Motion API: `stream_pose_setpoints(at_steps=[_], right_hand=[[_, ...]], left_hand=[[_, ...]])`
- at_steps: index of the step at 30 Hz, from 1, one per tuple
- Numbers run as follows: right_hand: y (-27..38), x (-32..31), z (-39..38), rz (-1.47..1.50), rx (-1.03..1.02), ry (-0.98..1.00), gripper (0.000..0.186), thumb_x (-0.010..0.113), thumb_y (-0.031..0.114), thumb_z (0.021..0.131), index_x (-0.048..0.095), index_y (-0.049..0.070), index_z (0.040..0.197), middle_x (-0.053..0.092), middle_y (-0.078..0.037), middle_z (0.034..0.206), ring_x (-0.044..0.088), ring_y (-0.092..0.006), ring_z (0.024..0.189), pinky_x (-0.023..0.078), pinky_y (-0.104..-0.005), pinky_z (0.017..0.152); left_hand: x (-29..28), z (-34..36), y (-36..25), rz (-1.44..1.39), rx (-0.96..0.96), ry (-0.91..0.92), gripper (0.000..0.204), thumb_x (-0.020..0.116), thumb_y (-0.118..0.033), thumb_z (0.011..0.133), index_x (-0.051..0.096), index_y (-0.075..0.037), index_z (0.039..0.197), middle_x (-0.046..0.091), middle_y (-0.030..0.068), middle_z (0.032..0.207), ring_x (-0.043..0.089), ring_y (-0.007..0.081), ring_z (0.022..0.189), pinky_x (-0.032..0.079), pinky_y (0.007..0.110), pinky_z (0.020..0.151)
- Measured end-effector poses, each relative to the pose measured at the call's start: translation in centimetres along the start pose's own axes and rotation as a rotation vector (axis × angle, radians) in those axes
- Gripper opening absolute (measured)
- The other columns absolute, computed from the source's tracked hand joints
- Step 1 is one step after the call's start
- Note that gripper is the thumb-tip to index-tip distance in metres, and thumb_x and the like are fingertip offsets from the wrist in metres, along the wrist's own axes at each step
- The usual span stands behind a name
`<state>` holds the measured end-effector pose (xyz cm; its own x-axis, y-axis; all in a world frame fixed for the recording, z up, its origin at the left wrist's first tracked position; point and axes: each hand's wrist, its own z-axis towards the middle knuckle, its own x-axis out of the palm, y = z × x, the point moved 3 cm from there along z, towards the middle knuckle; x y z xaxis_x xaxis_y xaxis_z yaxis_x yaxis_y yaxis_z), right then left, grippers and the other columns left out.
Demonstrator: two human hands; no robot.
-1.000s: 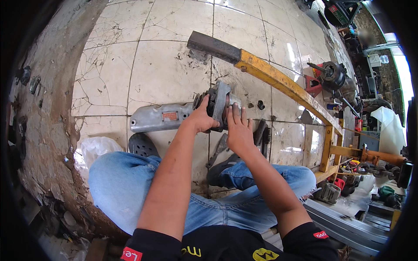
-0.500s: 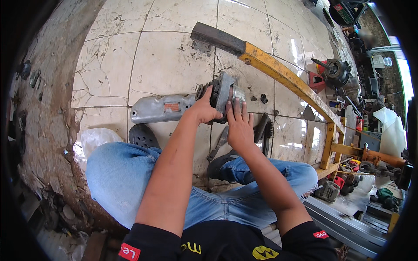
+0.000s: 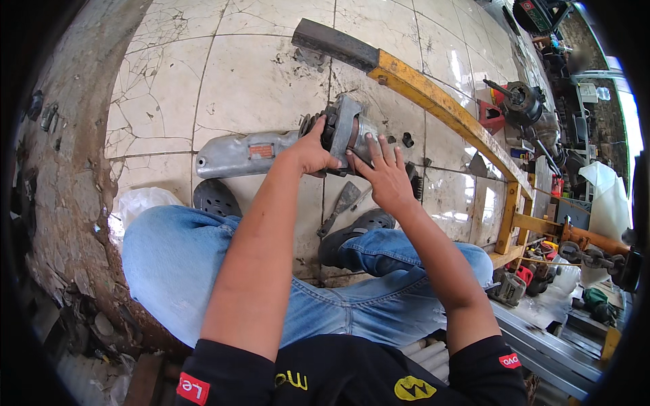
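A grey metal machine part (image 3: pixel 347 128) with a ribbed, round cylindrical side lies on the tiles in front of me; I cannot tell its exact kind. My left hand (image 3: pixel 313 150) grips its left side, the fingers round the far edge and the thumb nearer me. Against its right side rests my right hand (image 3: pixel 386 177), fingers spread, the thumb reaching toward the near edge. Beside the part, to the left, lies a long grey metal cover (image 3: pixel 230 154) with an orange label; its right end is hidden behind my left hand and arm.
A scraper (image 3: pixel 340 206) lies between my feet and the part. Dark brush bristles (image 3: pixel 418 186) show behind my right wrist. A yellow steel hoist arm (image 3: pixel 433 101) crosses overhead on the right. Small dark pieces (image 3: pixel 407 139) lie on the tiles. A plastic bag (image 3: pixel 145 203) sits by my left knee.
My right hand has shifted slightly right and its fingers have spread wider. The left hand keeps its grip. The whole view has moved a little.
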<state>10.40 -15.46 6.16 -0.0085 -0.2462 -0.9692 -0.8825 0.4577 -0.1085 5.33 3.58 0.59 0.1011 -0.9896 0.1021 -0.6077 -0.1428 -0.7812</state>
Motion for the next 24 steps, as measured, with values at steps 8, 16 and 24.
stream_pose_setpoints(at_steps=[8, 16, 24], right_hand=[[-1.5, 0.0, -0.3, -0.033, -0.069, 0.048, 0.083, 0.055, -0.003, 0.083, 0.037, 0.045, 0.148, 0.025, -0.008, 0.161, 0.022, -0.0335, 0.148, 0.022, -0.0584, 0.116], [-0.7, 0.2, -0.1, -0.006, -0.03, 0.028, 0.082, 0.056, -0.004, 0.081, 0.04, 0.043, 0.147, 0.025, -0.009, 0.161, 0.024, -0.0344, 0.148, 0.024, -0.06, 0.115], [-0.6, 0.8, -0.4, -0.015, 0.02, 0.024, 0.08, 0.056, -0.002, 0.083, 0.04, 0.043, 0.147, 0.026, -0.011, 0.16, 0.026, -0.0363, 0.147, 0.025, -0.0631, 0.113]], left_hand=[[0.1, -1.4, -1.4, -0.073, -0.067, 0.025, 0.123, 0.08, 0.002, 0.07, -0.002, -0.02, 0.159, 0.053, 0.0176, 0.139, 0.062, 0.0279, 0.108, 0.06, 0.038, 0.07], [0.1, -1.2, -1.0, -0.075, -0.065, 0.021, 0.123, 0.079, 0.002, 0.07, -0.004, -0.019, 0.159, 0.056, 0.0169, 0.134, 0.064, 0.0261, 0.102, 0.06, 0.039, 0.068], [0.2, -1.2, -0.7, -0.078, -0.058, 0.018, 0.119, 0.081, -0.001, 0.072, 0.004, -0.025, 0.159, 0.053, 0.0142, 0.138, 0.062, 0.0271, 0.11, 0.059, 0.041, 0.078]])
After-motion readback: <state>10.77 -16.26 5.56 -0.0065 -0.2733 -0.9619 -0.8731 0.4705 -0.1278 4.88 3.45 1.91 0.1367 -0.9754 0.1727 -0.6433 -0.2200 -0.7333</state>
